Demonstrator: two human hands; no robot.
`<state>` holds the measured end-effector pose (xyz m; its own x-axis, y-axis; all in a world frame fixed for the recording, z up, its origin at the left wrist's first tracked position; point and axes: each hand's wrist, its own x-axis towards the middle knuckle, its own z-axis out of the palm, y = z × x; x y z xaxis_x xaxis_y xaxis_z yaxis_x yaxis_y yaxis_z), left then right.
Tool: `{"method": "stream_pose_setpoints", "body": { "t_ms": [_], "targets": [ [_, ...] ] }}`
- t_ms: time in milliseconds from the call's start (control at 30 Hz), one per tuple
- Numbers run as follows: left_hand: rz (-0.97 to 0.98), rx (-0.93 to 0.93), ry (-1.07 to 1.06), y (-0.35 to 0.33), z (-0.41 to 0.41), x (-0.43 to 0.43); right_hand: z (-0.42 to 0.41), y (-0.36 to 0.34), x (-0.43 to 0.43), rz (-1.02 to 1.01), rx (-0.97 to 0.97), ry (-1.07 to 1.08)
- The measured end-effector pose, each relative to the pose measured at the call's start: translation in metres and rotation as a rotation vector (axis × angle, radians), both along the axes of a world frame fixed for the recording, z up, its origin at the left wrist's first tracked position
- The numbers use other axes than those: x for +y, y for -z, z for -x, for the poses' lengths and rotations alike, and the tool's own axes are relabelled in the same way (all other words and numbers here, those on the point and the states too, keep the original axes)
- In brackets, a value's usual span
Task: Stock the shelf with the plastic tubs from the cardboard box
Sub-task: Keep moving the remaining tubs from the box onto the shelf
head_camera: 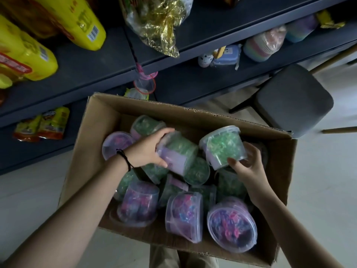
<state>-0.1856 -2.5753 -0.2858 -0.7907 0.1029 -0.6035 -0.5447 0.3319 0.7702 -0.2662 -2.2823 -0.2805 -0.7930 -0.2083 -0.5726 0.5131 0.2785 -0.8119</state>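
Observation:
An open cardboard box (pixel 108 120) sits below me on the floor, full of several clear plastic tubs with green or purple contents. My left hand (pixel 148 149) grips a green-filled tub (pixel 181 153) lying on its side with a lilac label. My right hand (pixel 249 167) holds another green-filled tub (pixel 224 146) from below, tilted, lid end up. Purple-filled tubs (pixel 231 225) lie at the near side of the box. The dark blue shelf (pixel 96 68) runs across the top of the view.
Yellow packages (pixel 25 53) and snack bags (pixel 48 122) sit on the shelf at the left. A gold foil bag (pixel 158 22), small toys (pixel 226 55) and wrapped pastel items (pixel 264 43) fill the right part. A dark stool (pixel 293 97) stands right of the box.

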Motion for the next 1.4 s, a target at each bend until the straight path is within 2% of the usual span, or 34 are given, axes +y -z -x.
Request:
{"method": "stream_pose_setpoints", "body": {
  "t_ms": [133, 200, 267, 300, 433, 500, 533, 600, 667, 733, 900, 1067, 1233, 1333, 1400],
  "targets": [
    [-0.103, -0.037, 0.287, -0.01, -0.021, 0.021, -0.007, -0.003, 0.009, -0.025, -0.07, -0.155],
    [-0.193, -0.051, 0.259, -0.006, -0.031, 0.034, -0.015, 0.002, 0.012, -0.049, -0.097, -0.237],
    [-0.255, -0.18, 0.091, -0.005, -0.038, 0.044, -0.022, 0.008, 0.011, -0.076, -0.119, -0.279],
    [-0.21, -0.223, -0.016, -0.006, -0.041, 0.051, -0.025, 0.011, 0.009, -0.077, -0.134, -0.284],
    [0.385, -0.076, -0.459, -0.002, -0.055, 0.089, -0.032, 0.014, 0.001, -0.041, -0.237, -0.29],
    [0.579, -0.07, -0.697, -0.001, -0.06, 0.11, -0.034, 0.012, -0.003, -0.019, -0.276, -0.27],
    [0.575, -0.102, -0.822, -0.002, -0.06, 0.119, -0.034, 0.011, -0.005, -0.021, -0.284, -0.256],
    [0.427, -0.214, -0.995, -0.002, -0.057, 0.131, -0.033, 0.009, -0.009, -0.046, -0.275, -0.209],
    [0.32, -0.317, -0.999, 0.003, -0.05, 0.137, -0.031, 0.01, -0.012, -0.098, -0.242, -0.184],
    [0.28, -0.34, -1.0, 0.008, -0.045, 0.137, -0.028, 0.011, -0.012, -0.126, -0.215, -0.183],
    [0.155, -0.175, -1.132, 0.0, -0.05, 0.13, -0.021, 0.004, -0.013, -0.137, -0.189, -0.179],
    [0.137, -0.003, -1.278, -0.057, -0.059, 0.107, -0.023, -0.032, -0.033, -0.044, -0.125, -0.229],
    [0.13, 0.121, -1.352, -0.157, -0.069, 0.064, -0.017, -0.14, -0.087, 0.099, -0.011, -0.271],
    [0.208, 0.283, -1.391, -0.229, -0.076, 0.03, -0.014, -0.226, -0.13, 0.231, 0.064, -0.339],
    [0.194, 0.412, -1.432, -0.28, -0.087, 0.003, -0.019, -0.285, -0.16, 0.289, 0.155, -0.411]
  ]
}}
